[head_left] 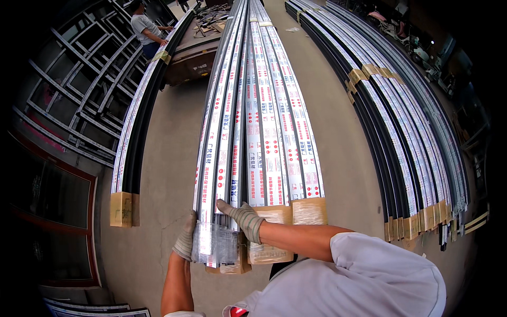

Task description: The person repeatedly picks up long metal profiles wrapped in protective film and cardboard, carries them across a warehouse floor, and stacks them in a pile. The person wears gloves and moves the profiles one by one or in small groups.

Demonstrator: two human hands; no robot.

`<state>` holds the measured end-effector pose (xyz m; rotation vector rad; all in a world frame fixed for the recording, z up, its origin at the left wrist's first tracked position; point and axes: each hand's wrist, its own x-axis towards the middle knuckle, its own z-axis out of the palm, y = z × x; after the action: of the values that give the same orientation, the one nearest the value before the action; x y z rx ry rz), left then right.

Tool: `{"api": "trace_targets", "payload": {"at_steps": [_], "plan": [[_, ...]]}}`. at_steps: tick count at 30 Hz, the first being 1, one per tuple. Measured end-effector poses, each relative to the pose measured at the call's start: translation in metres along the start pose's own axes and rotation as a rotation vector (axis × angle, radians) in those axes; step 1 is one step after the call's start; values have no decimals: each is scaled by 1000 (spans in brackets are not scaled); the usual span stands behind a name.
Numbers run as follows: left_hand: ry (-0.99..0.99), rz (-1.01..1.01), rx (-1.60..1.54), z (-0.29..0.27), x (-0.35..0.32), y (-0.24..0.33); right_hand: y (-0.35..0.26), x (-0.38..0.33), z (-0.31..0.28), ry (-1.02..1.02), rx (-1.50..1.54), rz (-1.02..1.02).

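Scanning from the left, I see metal window frames (pixel 79 84) leaning well away from my fingers, with another person (pixel 145 31) standing at a workbench (pixel 193 55) far beyond them. Nearer, a dark bundle of profiles (pixel 132 137) with a cardboard end cap lies on the concrete floor (pixel 169 174), well to the left of my left hand (pixel 186 238). That gloved hand is curled against the left edge of the long film-wrapped profile (pixel 216 243) I am handling, fingers closed together along its side, with the clear plastic wrapping at its near end just right of those fingers. My right hand (pixel 242 217), also gloved, lies on top of the same piece, fingers pressed together and pointing left across it, the fingertips close to my left hand's. The profile rests on the central bundle of wrapped profiles (pixel 264 121), which stretches far ahead of both hands, its near end banded in cardboard just right of my right-hand fingers. Far right of my fingers, another large stack of dark and wrapped profiles (pixel 406 137) curves away, taped in brown.
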<state>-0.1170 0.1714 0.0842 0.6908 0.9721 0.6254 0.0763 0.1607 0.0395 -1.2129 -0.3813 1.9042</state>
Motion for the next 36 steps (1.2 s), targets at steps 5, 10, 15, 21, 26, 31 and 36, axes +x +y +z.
{"api": "trace_targets", "payload": {"at_steps": [5,10,15,21,26,31,36], "plan": [[126,-47,74,8,6,-17,0,-10,-16,111,42,-14],[83,-52,169,26,6,-30,-2,-25,-37,87,108,-14],[25,-39,193,68,-1,-35,-18,-53,-71,42,107,-47],[-37,-15,119,129,16,-87,-31,-105,-127,134,177,-166],[30,-37,181,167,48,-138,-23,-120,-184,213,203,-230],[125,-67,121,159,66,-165,-16,-128,-216,249,342,-177],[179,15,578,147,64,-164,2,-124,-248,243,336,-152]]}}
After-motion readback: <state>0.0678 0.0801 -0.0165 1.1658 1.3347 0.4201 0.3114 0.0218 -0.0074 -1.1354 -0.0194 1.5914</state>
